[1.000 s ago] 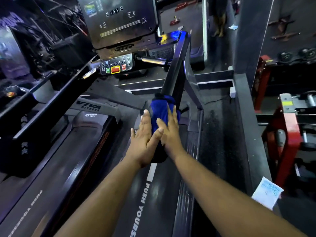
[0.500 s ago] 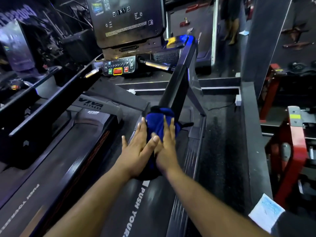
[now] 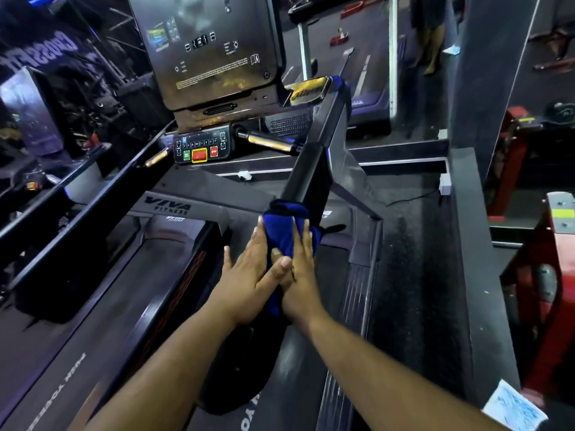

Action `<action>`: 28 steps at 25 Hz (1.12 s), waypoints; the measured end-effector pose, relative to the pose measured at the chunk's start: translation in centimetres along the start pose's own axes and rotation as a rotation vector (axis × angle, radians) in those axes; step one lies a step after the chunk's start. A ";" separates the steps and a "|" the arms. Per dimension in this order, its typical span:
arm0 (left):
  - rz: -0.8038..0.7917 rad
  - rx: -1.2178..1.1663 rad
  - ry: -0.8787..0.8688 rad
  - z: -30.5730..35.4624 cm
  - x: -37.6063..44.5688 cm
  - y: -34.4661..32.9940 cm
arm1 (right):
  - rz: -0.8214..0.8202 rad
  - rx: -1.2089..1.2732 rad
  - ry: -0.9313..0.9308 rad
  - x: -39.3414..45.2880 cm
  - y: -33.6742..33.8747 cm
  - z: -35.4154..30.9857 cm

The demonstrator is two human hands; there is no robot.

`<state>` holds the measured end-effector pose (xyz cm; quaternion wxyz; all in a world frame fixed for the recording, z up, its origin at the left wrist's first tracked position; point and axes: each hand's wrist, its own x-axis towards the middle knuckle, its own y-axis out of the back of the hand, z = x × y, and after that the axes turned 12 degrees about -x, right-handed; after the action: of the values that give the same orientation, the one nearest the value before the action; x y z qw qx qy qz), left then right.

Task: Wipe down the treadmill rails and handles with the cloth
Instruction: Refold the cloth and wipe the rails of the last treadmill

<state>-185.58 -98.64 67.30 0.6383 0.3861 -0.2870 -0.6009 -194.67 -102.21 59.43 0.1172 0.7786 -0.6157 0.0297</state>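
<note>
Gym treadmill's right rail [image 3: 314, 169]: both hands [image 3: 249, 281] press cloth [image 3: 286, 231].

We're in a gym: a treadmill console [image 3: 211, 57] beyond the grip, running belt [image 3: 130, 306] left, red weight machines [image 3: 541, 275] right.

Red weight machine [image 3: 541, 275], white paper [image 3: 513, 405]
</note>
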 end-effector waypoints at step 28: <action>0.007 0.122 0.066 2.2 6.1 -0.5 | 0.028 -0.250 0.082 22.2 6.3 3.7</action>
<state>-186.99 -104.98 67.42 0.6246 0.4430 -0.3033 -0.5672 -195.78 -125.51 60.97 0.2380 0.7474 -0.6201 -0.0141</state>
